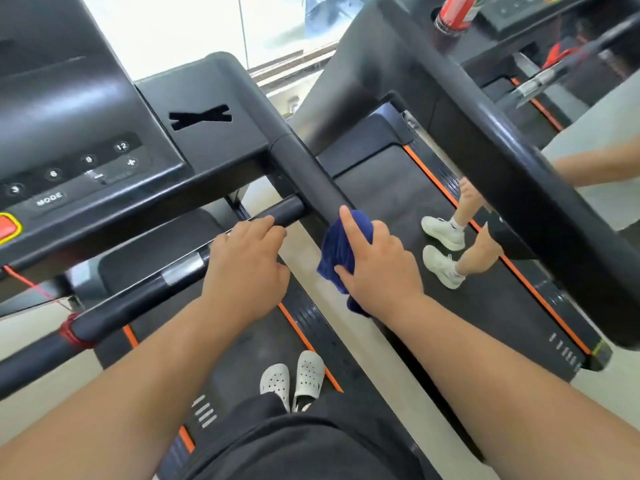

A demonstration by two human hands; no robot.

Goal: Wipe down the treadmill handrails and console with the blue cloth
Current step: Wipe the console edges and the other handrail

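The black treadmill console [86, 133] fills the upper left, with numbered buttons and a MODE key. Its right handrail [308, 174] slopes down toward me. My right hand [377, 268] presses the bunched blue cloth [337, 251] around the lower end of that handrail, index finger stretched up along it. The rail's end is hidden under cloth and hand. My left hand [246, 265] grips the black front crossbar [138, 296], which has a silver sensor patch and runs left under the console.
A second treadmill [485, 140] stands close on the right, where another person's legs in white sneakers [445, 251] stand on the belt. A red bottle [455, 12] sits in its console. A red cord [71, 330] is tied on the crossbar. My white clogs [294, 379] stand below.
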